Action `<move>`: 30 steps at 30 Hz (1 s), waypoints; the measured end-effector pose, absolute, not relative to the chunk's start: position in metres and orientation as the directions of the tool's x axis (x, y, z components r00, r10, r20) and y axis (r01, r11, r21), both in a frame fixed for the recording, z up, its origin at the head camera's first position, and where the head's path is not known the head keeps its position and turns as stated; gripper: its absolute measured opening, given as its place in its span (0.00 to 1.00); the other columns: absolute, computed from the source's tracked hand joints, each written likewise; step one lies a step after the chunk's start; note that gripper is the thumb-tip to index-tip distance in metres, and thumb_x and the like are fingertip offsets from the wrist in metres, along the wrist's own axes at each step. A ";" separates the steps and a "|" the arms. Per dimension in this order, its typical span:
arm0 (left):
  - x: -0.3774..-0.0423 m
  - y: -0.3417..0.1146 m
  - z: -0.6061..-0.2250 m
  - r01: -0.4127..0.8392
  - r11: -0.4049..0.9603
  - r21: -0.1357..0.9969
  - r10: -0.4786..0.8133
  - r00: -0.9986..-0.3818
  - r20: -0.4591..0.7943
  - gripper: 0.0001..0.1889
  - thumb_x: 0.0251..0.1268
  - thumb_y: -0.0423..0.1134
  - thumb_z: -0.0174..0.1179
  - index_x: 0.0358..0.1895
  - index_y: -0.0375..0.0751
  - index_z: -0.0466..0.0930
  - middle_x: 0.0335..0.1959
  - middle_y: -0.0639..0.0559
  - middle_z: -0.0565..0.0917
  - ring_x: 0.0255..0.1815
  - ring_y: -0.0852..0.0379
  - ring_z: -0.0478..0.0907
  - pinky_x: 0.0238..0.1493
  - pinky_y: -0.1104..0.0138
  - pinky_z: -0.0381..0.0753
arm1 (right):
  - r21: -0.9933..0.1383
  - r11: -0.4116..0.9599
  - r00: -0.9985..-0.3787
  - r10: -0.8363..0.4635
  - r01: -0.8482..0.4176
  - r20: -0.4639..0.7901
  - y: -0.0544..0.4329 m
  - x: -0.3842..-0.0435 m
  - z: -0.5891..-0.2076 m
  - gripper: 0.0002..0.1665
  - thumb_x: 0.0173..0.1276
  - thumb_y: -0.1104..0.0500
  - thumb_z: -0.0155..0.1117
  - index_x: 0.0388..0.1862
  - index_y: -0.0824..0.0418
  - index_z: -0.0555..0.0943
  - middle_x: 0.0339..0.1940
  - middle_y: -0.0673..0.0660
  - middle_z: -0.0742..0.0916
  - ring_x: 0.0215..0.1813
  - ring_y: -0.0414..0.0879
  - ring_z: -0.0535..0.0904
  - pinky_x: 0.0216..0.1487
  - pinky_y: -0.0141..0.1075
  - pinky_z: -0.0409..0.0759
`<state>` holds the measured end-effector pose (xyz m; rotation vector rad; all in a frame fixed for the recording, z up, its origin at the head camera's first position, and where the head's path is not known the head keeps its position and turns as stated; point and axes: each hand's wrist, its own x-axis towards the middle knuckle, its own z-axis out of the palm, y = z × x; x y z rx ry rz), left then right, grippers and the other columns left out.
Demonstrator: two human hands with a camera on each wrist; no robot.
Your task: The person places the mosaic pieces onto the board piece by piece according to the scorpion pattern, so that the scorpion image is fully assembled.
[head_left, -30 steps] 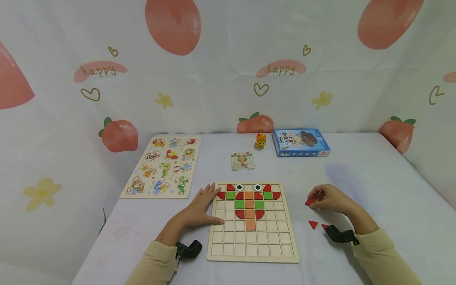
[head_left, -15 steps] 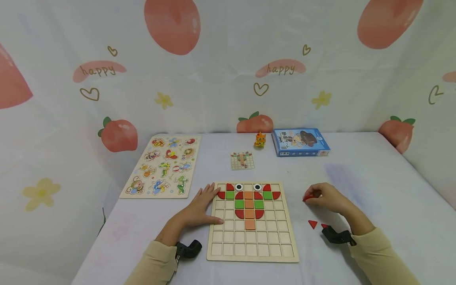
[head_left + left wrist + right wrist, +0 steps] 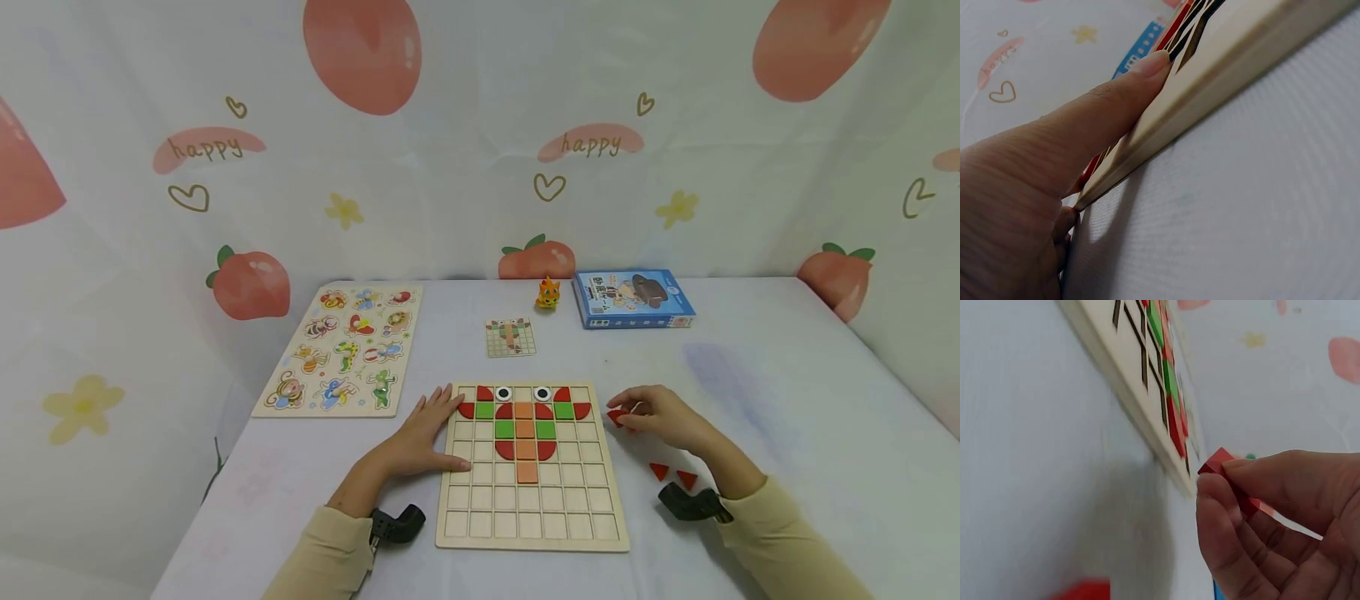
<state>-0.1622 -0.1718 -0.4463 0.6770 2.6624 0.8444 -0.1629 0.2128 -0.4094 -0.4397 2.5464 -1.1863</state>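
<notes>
In the head view a square wooden grid board [image 3: 529,525] lies on the table, partly filled with red, green and orange pieces and two eye pieces [image 3: 503,394] near its top. My left hand [image 3: 411,446] rests at the board's left edge, fingers spread, its thumb [image 3: 1110,109] lying over the frame in the left wrist view. Just off the board's right edge, my right hand [image 3: 660,417] pinches a red triangle piece [image 3: 1232,481] between thumb and fingers, raised above the table. Two more red triangles [image 3: 658,472] lie on the cloth below that hand.
A small pattern card [image 3: 511,338] lies behind the board, showing a similar design. Farther back are an orange toy figure [image 3: 547,294] and a blue box [image 3: 634,300]. An insect puzzle board [image 3: 341,350] lies at the back left.
My right hand has moved left toward the board with the red triangle pinched in it, uncovering more of the second triangle on the table. The left hand has stayed where it was.
</notes>
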 end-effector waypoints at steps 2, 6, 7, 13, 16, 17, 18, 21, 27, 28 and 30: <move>-0.162 -0.172 -0.446 0.349 0.724 0.595 0.505 -0.856 -0.113 0.56 0.43 0.61 0.69 0.74 0.44 0.48 0.77 0.47 0.42 0.78 0.50 0.34 0.76 0.53 0.33 | -0.770 0.614 -0.898 -0.419 -0.172 -0.134 0.208 -0.162 -0.409 0.15 0.64 0.63 0.60 0.48 0.69 0.80 0.35 0.57 0.82 0.30 0.43 0.76 0.29 0.30 0.79; -0.162 -0.172 -0.446 0.353 0.714 0.604 0.509 -0.855 -0.102 0.56 0.43 0.60 0.69 0.74 0.43 0.50 0.76 0.45 0.43 0.78 0.48 0.35 0.76 0.52 0.33 | -0.778 0.596 -0.871 -0.471 -0.199 -0.138 0.199 -0.159 -0.408 0.12 0.64 0.64 0.60 0.45 0.68 0.81 0.35 0.57 0.83 0.29 0.41 0.75 0.29 0.29 0.79; -0.162 -0.172 -0.446 0.355 0.711 0.607 0.511 -0.854 -0.099 0.55 0.43 0.60 0.69 0.74 0.42 0.50 0.76 0.44 0.43 0.77 0.47 0.35 0.76 0.51 0.33 | -0.783 0.588 -0.865 -0.483 -0.202 -0.139 0.197 -0.159 -0.408 0.11 0.64 0.64 0.60 0.44 0.68 0.81 0.35 0.57 0.83 0.30 0.41 0.75 0.29 0.29 0.79; -0.162 -0.172 -0.447 0.358 0.706 0.611 0.513 -0.853 -0.094 0.55 0.43 0.61 0.69 0.73 0.42 0.51 0.76 0.43 0.44 0.77 0.47 0.36 0.76 0.51 0.34 | -0.796 0.562 -0.851 -0.512 -0.225 -0.121 0.182 -0.153 -0.406 0.10 0.62 0.63 0.63 0.42 0.66 0.81 0.36 0.56 0.83 0.34 0.42 0.75 0.33 0.26 0.79; -0.162 -0.172 -0.447 0.364 0.706 0.608 0.514 -0.854 -0.085 0.56 0.42 0.61 0.69 0.73 0.41 0.51 0.76 0.43 0.44 0.77 0.46 0.36 0.76 0.50 0.35 | -0.795 0.555 -0.848 -0.520 -0.244 -0.102 0.175 -0.151 -0.405 0.09 0.60 0.62 0.65 0.39 0.65 0.80 0.34 0.54 0.83 0.33 0.42 0.75 0.33 0.26 0.78; -0.161 -0.172 -0.447 0.366 0.705 0.607 0.514 -0.854 -0.082 0.56 0.42 0.61 0.69 0.73 0.41 0.51 0.76 0.43 0.45 0.77 0.46 0.36 0.76 0.50 0.35 | -0.796 0.552 -0.847 -0.523 -0.249 -0.098 0.172 -0.150 -0.405 0.09 0.59 0.62 0.66 0.38 0.65 0.81 0.33 0.54 0.83 0.32 0.41 0.74 0.33 0.26 0.77; -0.161 -0.172 -0.447 0.369 0.705 0.606 0.515 -0.854 -0.079 0.56 0.42 0.61 0.70 0.73 0.41 0.51 0.76 0.42 0.45 0.77 0.45 0.37 0.76 0.49 0.35 | -0.799 0.546 -0.844 -0.528 -0.252 -0.094 0.170 -0.149 -0.405 0.09 0.59 0.63 0.67 0.37 0.65 0.81 0.33 0.54 0.83 0.32 0.41 0.74 0.33 0.26 0.77; -0.161 -0.172 -0.447 0.370 0.709 0.601 0.516 -0.853 -0.084 0.55 0.43 0.60 0.69 0.73 0.41 0.51 0.76 0.42 0.44 0.77 0.46 0.36 0.76 0.50 0.35 | -0.803 0.532 -0.829 -0.552 -0.269 -0.088 0.163 -0.147 -0.406 0.07 0.58 0.63 0.67 0.35 0.64 0.82 0.32 0.53 0.84 0.31 0.39 0.74 0.32 0.27 0.77; -0.162 -0.172 -0.446 0.364 0.714 0.599 0.515 -0.852 -0.096 0.55 0.44 0.60 0.69 0.73 0.42 0.50 0.76 0.43 0.43 0.77 0.46 0.35 0.76 0.50 0.33 | -0.807 0.462 -0.753 -0.657 -0.368 -0.033 0.148 -0.137 -0.407 0.05 0.60 0.61 0.66 0.35 0.60 0.85 0.33 0.52 0.85 0.34 0.34 0.74 0.36 0.28 0.79; -0.162 -0.172 -0.446 0.364 0.713 0.600 0.515 -0.852 -0.096 0.55 0.44 0.60 0.69 0.73 0.42 0.50 0.76 0.43 0.43 0.77 0.46 0.35 0.76 0.50 0.33 | -0.808 0.449 -0.740 -0.672 -0.381 -0.024 0.146 -0.135 -0.407 0.05 0.61 0.61 0.65 0.35 0.60 0.85 0.33 0.51 0.85 0.34 0.34 0.75 0.36 0.28 0.79; -0.162 -0.172 -0.446 0.364 0.712 0.601 0.515 -0.852 -0.095 0.55 0.44 0.60 0.69 0.73 0.42 0.50 0.76 0.43 0.43 0.77 0.46 0.35 0.76 0.50 0.33 | -0.804 0.430 -0.716 -0.698 -0.411 -0.007 0.142 -0.133 -0.407 0.05 0.63 0.60 0.64 0.35 0.59 0.85 0.34 0.51 0.85 0.36 0.34 0.75 0.37 0.28 0.80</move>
